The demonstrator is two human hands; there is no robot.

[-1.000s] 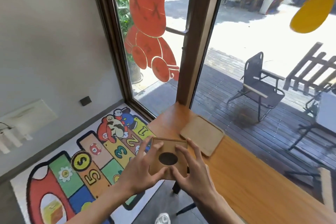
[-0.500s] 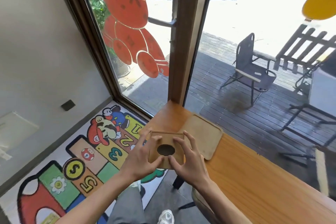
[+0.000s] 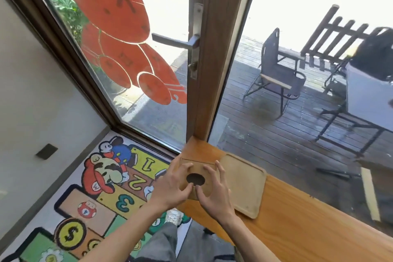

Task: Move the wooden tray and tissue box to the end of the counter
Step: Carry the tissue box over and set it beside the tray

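tissue box (image 3: 198, 173) lower centre, at worktop (image 3: 297, 229) end, touching wooden tray (image 3: 244, 185) | left hand (image 3: 173, 187), right hand (image 3: 213, 192) clamped on its sides | likely light, rigid, smooth wood; hold opposite walls, avoid the hole

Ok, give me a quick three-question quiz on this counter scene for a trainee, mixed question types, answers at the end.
1. True or false: both hands, left hand and right hand, are on the tissue box.
2. Multiple choice: where is the wooden tray relative to the box? A) stacked on top of it B) flat on the counter just to its right C) on the floor rug
3. Fill in: the opening in the box's top is ____ in shape.

Key: 1 true; 2 B; 3 oval.
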